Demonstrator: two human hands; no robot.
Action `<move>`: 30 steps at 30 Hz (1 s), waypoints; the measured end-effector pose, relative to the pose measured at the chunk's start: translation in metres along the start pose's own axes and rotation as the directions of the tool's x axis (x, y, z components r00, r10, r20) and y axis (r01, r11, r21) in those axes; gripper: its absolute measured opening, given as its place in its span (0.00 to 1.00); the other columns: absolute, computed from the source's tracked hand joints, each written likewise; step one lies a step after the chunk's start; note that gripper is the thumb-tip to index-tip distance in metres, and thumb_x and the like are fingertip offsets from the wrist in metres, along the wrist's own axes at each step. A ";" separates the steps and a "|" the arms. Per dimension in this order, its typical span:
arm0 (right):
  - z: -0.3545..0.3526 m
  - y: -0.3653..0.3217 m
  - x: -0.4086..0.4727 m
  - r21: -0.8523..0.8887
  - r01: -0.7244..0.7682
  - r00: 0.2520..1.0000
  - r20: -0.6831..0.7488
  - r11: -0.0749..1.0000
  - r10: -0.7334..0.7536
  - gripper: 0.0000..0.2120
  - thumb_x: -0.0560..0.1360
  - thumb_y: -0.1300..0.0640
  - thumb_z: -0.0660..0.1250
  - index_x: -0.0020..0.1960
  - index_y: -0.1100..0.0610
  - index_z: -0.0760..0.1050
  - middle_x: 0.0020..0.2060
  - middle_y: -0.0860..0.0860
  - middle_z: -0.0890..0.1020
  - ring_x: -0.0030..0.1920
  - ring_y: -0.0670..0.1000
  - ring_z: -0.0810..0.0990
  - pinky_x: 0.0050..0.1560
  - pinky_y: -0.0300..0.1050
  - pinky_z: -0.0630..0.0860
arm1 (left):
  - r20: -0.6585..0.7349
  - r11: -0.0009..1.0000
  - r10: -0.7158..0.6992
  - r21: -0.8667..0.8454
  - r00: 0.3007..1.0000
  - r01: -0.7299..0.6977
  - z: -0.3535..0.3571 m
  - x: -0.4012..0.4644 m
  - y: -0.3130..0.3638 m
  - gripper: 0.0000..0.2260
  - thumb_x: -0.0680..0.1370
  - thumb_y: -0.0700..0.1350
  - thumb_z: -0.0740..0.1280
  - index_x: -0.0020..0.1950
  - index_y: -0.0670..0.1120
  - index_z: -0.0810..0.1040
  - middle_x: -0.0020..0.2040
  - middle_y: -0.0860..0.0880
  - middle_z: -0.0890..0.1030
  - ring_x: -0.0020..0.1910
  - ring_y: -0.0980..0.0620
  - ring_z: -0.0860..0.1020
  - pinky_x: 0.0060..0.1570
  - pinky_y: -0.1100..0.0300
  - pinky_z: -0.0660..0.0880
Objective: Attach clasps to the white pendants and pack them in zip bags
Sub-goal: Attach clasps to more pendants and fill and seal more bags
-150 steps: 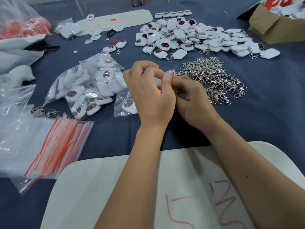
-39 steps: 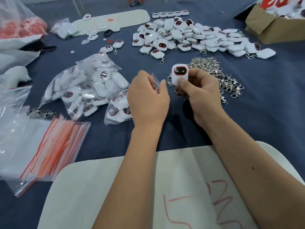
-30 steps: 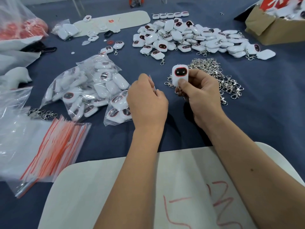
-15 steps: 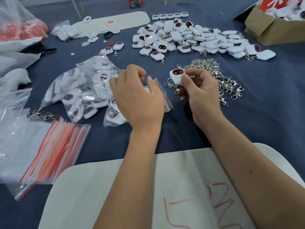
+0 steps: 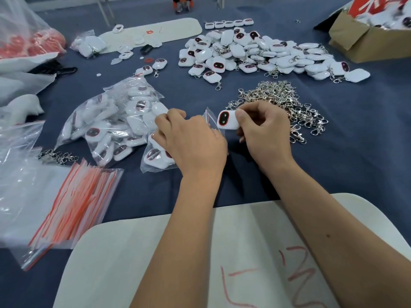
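Note:
My right hand (image 5: pixel 264 130) pinches a white pendant (image 5: pixel 227 120) with a dark red-rimmed face, held just right of a small zip bag's red-striped mouth. My left hand (image 5: pixel 191 143) grips that small zip bag (image 5: pixel 155 158), which lies on the blue cloth with a few pendants inside. A heap of silver clasps (image 5: pixel 280 101) lies right behind my right hand. Further back spreads a pile of loose white pendants (image 5: pixel 255 56), many with clasps on.
A large clear bag full of pendants (image 5: pixel 115 121) lies left of my hands. A stack of empty red-striped zip bags (image 5: pixel 73 203) sits at the near left. A white board (image 5: pixel 200 263) with red marks lies under my forearms. A cardboard box (image 5: pixel 364 43) stands far right.
My right hand has brought the pendant down and turned it sideways toward the bag's mouth. My left hand has shifted its grip on the small zip bag, lying flatter on the cloth.

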State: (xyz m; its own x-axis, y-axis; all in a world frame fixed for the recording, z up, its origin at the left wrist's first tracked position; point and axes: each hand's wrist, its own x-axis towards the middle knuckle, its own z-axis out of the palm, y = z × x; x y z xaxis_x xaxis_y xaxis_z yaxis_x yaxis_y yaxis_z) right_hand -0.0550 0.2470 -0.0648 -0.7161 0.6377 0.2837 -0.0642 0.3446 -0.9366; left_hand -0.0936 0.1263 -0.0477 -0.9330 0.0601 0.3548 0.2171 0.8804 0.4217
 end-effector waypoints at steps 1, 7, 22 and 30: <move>0.000 -0.001 -0.001 -0.006 0.005 1.000 0.001 1.000 -0.005 0.03 0.79 0.58 0.71 0.48 0.56 0.83 0.38 0.50 0.85 0.35 0.49 0.82 0.36 0.46 0.80 | 0.002 1.000 0.007 -0.023 1.000 -0.006 0.000 0.000 0.000 0.08 0.75 0.47 0.65 0.44 0.50 0.85 0.63 0.49 0.73 0.66 0.43 0.64 0.63 0.47 0.63; -0.001 -0.009 -0.004 0.053 0.045 0.998 0.044 0.998 -0.047 0.03 0.78 0.59 0.73 0.47 0.59 0.82 0.35 0.51 0.84 0.31 0.50 0.82 0.34 0.46 0.78 | -0.144 0.938 0.117 -0.308 0.983 -0.157 -0.007 0.002 0.003 0.06 0.77 0.43 0.69 0.40 0.47 0.81 0.63 0.48 0.76 0.67 0.42 0.66 0.64 0.49 0.63; 0.002 -0.021 -0.014 -0.036 0.294 0.937 0.205 0.955 -0.281 0.09 0.80 0.63 0.68 0.46 0.54 0.85 0.37 0.48 0.86 0.37 0.46 0.82 0.40 0.47 0.79 | -0.352 0.778 0.141 -0.539 0.925 -0.323 -0.006 -0.001 0.010 0.06 0.78 0.38 0.68 0.41 0.42 0.78 0.53 0.46 0.79 0.57 0.46 0.71 0.60 0.61 0.66; 0.037 -0.023 0.082 -0.605 0.351 0.933 0.294 0.715 -0.209 0.13 0.79 0.59 0.64 0.59 0.56 0.83 0.55 0.54 0.85 0.58 0.57 0.80 0.62 0.52 0.73 | -0.106 0.809 0.251 -0.523 0.962 -0.268 -0.001 -0.005 0.013 0.04 0.77 0.33 0.65 0.43 0.38 0.75 0.44 0.42 0.76 0.41 0.46 0.72 0.42 0.53 0.68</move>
State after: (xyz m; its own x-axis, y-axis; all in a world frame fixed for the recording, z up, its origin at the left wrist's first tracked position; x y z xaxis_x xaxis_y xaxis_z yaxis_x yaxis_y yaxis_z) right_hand -0.1378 0.2662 -0.0274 -0.8590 0.3200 0.3997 0.1230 0.8868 -0.4456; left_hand -0.0858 0.1369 -0.0428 -0.8130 0.2287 0.5355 0.5761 0.4497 0.6825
